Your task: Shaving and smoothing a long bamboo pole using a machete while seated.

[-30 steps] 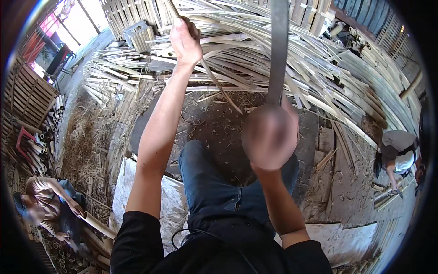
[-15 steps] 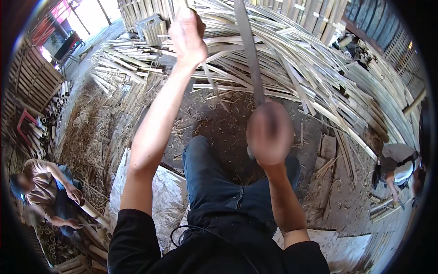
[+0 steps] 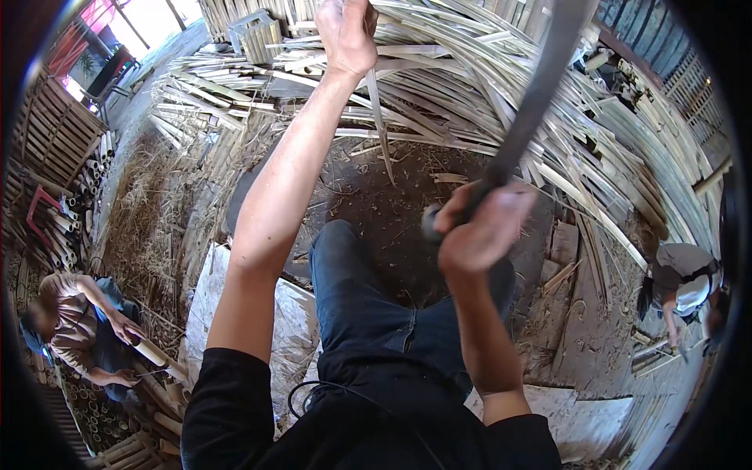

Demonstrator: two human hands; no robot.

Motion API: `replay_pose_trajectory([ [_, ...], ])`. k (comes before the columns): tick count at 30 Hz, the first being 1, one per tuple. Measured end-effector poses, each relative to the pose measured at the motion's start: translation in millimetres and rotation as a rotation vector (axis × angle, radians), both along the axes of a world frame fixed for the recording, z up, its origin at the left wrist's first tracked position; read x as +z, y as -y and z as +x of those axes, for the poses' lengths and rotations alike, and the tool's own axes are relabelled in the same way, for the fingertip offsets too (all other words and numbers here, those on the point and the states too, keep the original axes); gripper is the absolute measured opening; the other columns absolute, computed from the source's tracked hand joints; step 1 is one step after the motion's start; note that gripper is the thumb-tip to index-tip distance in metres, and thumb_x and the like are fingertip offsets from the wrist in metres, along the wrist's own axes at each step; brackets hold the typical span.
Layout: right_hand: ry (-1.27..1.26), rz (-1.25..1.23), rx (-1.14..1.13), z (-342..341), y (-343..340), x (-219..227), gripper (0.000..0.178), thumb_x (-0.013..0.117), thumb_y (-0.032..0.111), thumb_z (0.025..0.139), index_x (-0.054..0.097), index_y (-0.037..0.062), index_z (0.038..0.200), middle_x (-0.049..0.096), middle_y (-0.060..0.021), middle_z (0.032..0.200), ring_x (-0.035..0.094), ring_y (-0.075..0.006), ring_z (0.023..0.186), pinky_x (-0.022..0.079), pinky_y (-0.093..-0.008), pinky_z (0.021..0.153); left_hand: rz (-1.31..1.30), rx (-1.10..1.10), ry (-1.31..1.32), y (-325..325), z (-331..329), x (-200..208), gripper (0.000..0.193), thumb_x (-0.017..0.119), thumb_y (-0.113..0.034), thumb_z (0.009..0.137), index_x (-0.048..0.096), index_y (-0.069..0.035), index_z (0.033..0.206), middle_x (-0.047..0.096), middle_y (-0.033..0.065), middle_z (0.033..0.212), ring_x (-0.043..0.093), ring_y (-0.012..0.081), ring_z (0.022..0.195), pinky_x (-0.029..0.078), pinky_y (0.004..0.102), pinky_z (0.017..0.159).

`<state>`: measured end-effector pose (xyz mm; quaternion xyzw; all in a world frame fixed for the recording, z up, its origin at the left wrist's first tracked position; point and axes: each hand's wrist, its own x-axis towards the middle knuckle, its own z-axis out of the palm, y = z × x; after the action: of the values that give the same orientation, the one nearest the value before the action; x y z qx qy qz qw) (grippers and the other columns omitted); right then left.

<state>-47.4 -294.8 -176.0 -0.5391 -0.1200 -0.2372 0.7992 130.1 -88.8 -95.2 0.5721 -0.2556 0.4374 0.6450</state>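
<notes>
My left hand [image 3: 347, 35], arm stretched forward to the top of the view, is closed around a bamboo strip [image 3: 381, 125]. The strip's narrow lower end hangs below the fist, over the dark ground between me and the bamboo pile. Nearer to my body, above my right knee, my right hand [image 3: 486, 227] grips the handle of a machete [image 3: 529, 110]. Its long dark blade points forward and leans right, smeared by motion. The blade stands apart from the strip, to its right. The strip's upper part is mostly hidden by my left hand.
A wide pile of split bamboo strips [image 3: 431, 94] arcs across the front and right. Shavings [image 3: 145, 211] litter the ground at left. One person [image 3: 78, 321] handles a bamboo pole [image 3: 153, 352] at lower left; another person [image 3: 685, 282] bends at the right edge.
My left hand has shifted right and slightly forward with the bamboo strip. The machete, upright before, has swung over to the right as my right wrist turned.
</notes>
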Motion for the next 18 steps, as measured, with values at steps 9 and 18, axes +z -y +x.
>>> replay_pose_trajectory([
  [9,-0.710,-0.771,0.399,-9.9,46.6,-228.3,0.027,0.052,0.034,0.105,0.052,0.0072,0.105,0.056,-0.0060,0.068,0.050,-0.0103,0.043,0.041,-0.0310,0.038,0.364,0.440,0.269,-15.3,33.1,-1.2,0.037,0.048,-0.030,0.100,0.045,-0.003,0.075,0.043,0.0074,0.063,0.040,0.0199,0.052,0.035,0.0340,0.051],
  [18,-0.961,-0.418,0.312,-35.8,78.9,-176.8,0.030,0.051,0.036,0.105,0.050,0.0073,0.113,0.049,-0.0025,0.067,0.044,-0.0085,0.043,0.036,-0.0253,0.037,0.266,0.260,-0.075,68.6,30.6,1.8,0.034,0.059,-0.030,0.099,0.057,0.003,0.097,0.056,0.0275,0.078,0.056,0.0442,0.072,0.042,0.0488,0.064],
])
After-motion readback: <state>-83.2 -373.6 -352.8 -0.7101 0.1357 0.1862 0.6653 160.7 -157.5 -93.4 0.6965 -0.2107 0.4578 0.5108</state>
